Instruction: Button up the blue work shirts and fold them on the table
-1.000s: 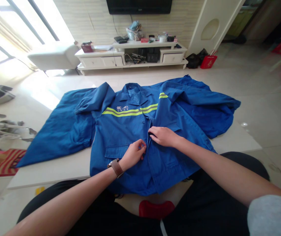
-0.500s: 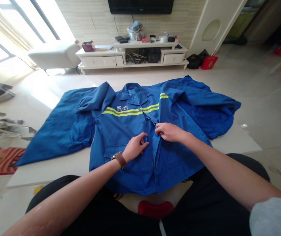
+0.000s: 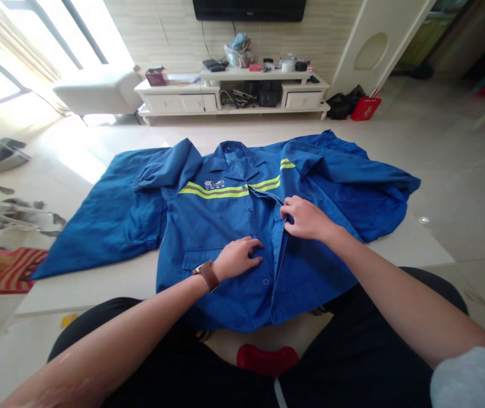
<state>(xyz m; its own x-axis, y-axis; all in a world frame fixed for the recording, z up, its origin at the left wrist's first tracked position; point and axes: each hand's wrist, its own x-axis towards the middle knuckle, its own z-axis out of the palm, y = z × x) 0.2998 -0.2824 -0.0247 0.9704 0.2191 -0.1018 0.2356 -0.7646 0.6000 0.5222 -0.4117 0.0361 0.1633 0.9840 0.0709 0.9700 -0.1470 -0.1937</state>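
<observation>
A blue work jacket (image 3: 212, 221) with yellow-and-grey reflective stripes lies front side up, collar away from me. My right hand (image 3: 304, 217) pinches the edge of its front flap and holds it raised and pulled to the right, so the front gapes below the chest stripe. Buttons show along the other edge. My left hand (image 3: 239, 258), with a brown watch on the wrist, rests on the jacket beside the buttons, fingers apart and holding nothing. More blue cloth (image 3: 102, 209) is spread at the left, and another blue garment (image 3: 378, 212) lies bunched under the right sleeve.
The garments lie on a white table (image 3: 416, 246). Beneath its near edge, between my knees, is a red object (image 3: 267, 360). Across the room stand a white TV cabinet (image 3: 183, 102), a grey bench (image 3: 98, 90) and a red bag (image 3: 365, 107).
My right hand has moved slightly right and away from me, drawing the flap wider open. My left hand has shifted a little nearer to me, its fingers flatter on the cloth. The view has shifted slightly.
</observation>
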